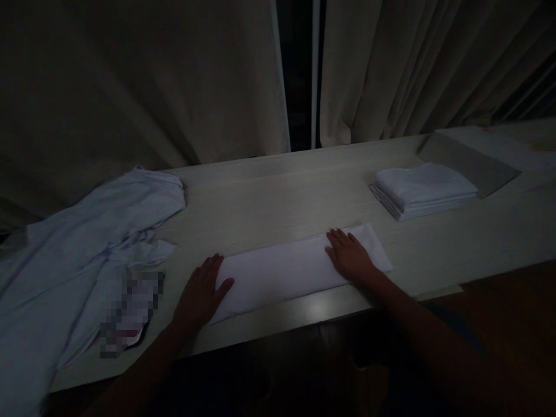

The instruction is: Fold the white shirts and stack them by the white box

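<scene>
A white cloth (278, 272), folded into a long flat strip, lies along the front part of the table. My left hand (198, 292) rests at its left end, fingers stretched out and thumb apart, touching the cloth's edge. Near the right end, my right hand (350, 255) lies flat on top with its fingers extended. Neither hand grips anything. Farther back on the right sits a stack of folded white cloths (425, 188), apart from both hands.
Loose, crumpled white cloth (99, 231) spreads over the table's left side. A blurred-out flat object (136, 310) lies beside it. Behind the stack, a box-like item (471, 159) stands on the pale table (278, 194). Curtains (234, 75) hang behind the table.
</scene>
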Motion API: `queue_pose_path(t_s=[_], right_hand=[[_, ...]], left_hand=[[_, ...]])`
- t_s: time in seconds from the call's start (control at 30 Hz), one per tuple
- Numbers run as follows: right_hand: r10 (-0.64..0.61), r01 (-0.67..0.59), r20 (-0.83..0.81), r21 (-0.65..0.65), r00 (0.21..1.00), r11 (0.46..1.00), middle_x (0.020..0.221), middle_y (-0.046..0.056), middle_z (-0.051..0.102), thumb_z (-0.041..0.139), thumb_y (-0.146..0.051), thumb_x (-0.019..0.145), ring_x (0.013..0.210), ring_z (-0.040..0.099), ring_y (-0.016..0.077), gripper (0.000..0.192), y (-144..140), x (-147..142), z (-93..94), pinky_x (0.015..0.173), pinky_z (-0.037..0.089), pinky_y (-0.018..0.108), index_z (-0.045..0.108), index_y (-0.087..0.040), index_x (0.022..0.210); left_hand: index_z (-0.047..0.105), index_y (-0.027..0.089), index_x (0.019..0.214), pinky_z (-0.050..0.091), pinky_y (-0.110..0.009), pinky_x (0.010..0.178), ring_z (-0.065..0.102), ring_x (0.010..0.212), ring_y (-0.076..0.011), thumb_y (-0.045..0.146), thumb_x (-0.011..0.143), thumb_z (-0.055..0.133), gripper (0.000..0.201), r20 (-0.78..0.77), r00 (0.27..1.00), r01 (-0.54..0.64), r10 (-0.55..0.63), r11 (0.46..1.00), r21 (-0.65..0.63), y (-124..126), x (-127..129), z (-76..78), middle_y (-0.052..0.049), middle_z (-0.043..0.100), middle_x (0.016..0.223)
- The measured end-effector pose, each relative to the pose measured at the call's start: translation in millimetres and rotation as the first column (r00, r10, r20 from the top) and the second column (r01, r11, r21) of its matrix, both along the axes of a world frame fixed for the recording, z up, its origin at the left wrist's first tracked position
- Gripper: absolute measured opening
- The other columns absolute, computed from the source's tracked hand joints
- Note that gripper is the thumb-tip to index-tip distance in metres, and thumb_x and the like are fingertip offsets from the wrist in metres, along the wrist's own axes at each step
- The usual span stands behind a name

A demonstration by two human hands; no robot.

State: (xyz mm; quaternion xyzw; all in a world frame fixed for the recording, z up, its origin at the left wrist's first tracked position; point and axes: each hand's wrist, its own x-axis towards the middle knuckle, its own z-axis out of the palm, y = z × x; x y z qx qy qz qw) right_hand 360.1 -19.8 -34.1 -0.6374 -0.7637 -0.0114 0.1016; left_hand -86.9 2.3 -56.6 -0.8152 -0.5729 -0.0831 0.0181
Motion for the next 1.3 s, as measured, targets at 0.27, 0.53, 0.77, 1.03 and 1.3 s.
queue_pose_path(t_s=[0.27, 0.53, 0.77, 1.03, 1.3], right_hand=[[-0.168, 0.168, -0.003, -0.031, 0.986, 0.985, 0.155, 0.01, 0.031, 0.018, -0.053, 0.099, 0.145, 0.022, 0.0307, 0.063, 7.6, 61.1, -4.8, 0.115, 0.015, 0.059, 0.032, -0.018, 0.15], [0.053, -0.044, -0.081, 0.11, 0.995, 0.993, 0.158, 0.006, 0.024, 0.026, -0.05, 0.099, 0.148, 0.006, 0.0244, 0.061, -22.8, -32.3, 25.0, 0.12, 0.005, 0.052, 0.027, -0.021, 0.152], [0.184, -0.181, -0.119, 0.037, 0.976, 0.983, 0.156, 0.002, 0.029, 0.03, -0.061, 0.096, 0.147, 0.015, 0.0261, 0.063, -37.2, -60.8, 8.5, 0.119, 0.013, 0.053, 0.032, -0.028, 0.15], [0.032, -0.032, -0.062, 0.001, 0.998, 0.999, 0.158, 0.001, 0.025, 0.03, -0.065, 0.094, 0.146, 0.016, 0.0279, 0.067, -31.5, 17.7, -3.5, 0.118, 0.013, 0.052, 0.027, -0.031, 0.151], [-0.095, 0.096, -0.051, 0.03, 0.994, 0.995, 0.158, 0.006, 0.025, 0.028, -0.06, 0.097, 0.147, 0.015, 0.0274, 0.064, -36.1, 56.9, 3.9, 0.117, 0.012, 0.054, 0.028, -0.024, 0.15]], left_hand=[[0.015, 0.02, 0.152, 0.021, -0.057, 0.116, 0.016, 0.147, -0.0308, 0.052, 0.093, 0.035, 0.071, -0.07, 0.997, 0.035, -0.033, 0.999, 0.04, -3.3, 2.9, 11.0, -0.013, 0.02, 0.159], [0.028, 0.022, 0.149, 0.014, -0.059, 0.118, 0.014, 0.148, -0.0293, 0.043, 0.095, 0.031, 0.058, -0.136, 0.954, 0.274, -0.268, 0.961, 0.027, -32.9, 128.3, 59.9, -0.009, 0.02, 0.16], [0.021, 0.028, 0.153, 0.015, -0.069, 0.112, 0.011, 0.147, -0.0361, 0.052, 0.094, 0.029, 0.064, 0.013, 0.991, 0.133, -0.134, 0.991, 0.016, -58.4, 192.2, 16.7, -0.011, 0.019, 0.159], [0.022, 0.007, 0.15, 0.023, -0.058, 0.114, 0.015, 0.145, -0.04, 0.067, 0.086, 0.036, 0.088, 0.012, 0.97, -0.242, 0.242, 0.969, 0.041, -58.7, 86.1, 10.9, -0.024, 0.02, 0.157], [0.018, 0.004, 0.15, 0.026, -0.059, 0.112, 0.022, 0.144, -0.0372, 0.062, 0.089, 0.034, 0.085, -0.057, 0.981, -0.182, 0.187, 0.98, 0.073, -65.1, 40.9, -6.1, -0.027, 0.028, 0.153]])
